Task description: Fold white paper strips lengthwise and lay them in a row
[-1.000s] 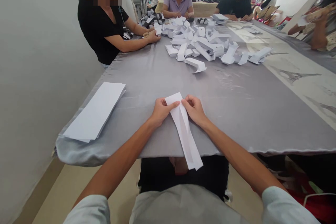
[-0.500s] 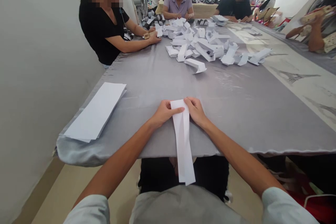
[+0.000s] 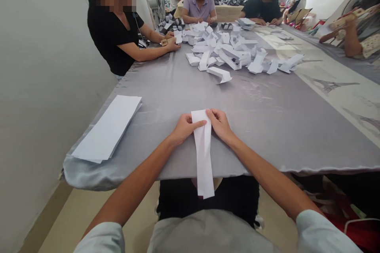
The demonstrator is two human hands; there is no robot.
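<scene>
- Long white paper strip (image 3: 203,155) hanging over edge of grey cloth-covered counter (image 3: 267,134)
- Left hand (image 3: 185,129), right hand (image 3: 219,125): fingers (image 3: 199,123) pressed together, pinching strip's top end
- Stack of white paper sheets (image 3: 107,128) on counter, left of hands

The counter (image 3: 267,138) is covered with a grey satin cloth (image 3: 154,87). A stack of white paper strips (image 3: 107,128) is laid near left, and folded paper pieces (image 3: 219,49) are heaped at the far end.
</scene>
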